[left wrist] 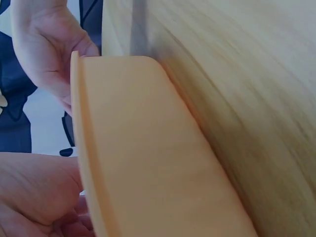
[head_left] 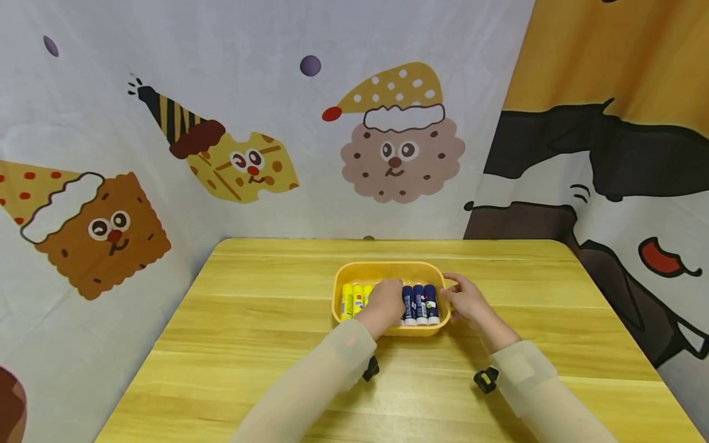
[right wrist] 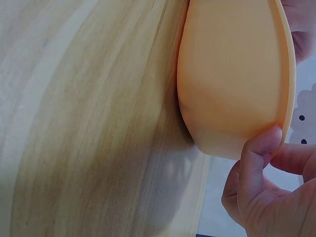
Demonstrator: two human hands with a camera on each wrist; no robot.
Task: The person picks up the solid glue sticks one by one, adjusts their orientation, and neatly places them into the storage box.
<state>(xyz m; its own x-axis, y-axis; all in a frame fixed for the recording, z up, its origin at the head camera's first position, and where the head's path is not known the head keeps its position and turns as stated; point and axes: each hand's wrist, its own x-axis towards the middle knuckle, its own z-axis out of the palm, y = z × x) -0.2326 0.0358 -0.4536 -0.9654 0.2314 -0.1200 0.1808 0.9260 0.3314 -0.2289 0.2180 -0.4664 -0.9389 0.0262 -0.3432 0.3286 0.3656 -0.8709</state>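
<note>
A yellow plastic basket (head_left: 388, 268) stands on the table. Inside it, yellow glue sticks (head_left: 347, 301) lie at the left, and dark blue glue sticks (head_left: 421, 304) with white ends at the right. My left hand (head_left: 384, 301) reaches over the near rim into the middle of the row, fingers bent down among the sticks. The hand itself covers its fingertips, so I cannot tell whether they grip a stick. At the basket's right end my right hand (head_left: 467, 299) pinches the rim between thumb and fingers, plain in the right wrist view, where that hand (right wrist: 271, 182) is at the corner.
The wooden table (head_left: 266, 295) extends around the basket. Black wrist devices show under the left sleeve (head_left: 371, 369) and beside the right sleeve (head_left: 486, 380). Behind the table hangs a cloth (head_left: 321, 184) printed with cartoon figures.
</note>
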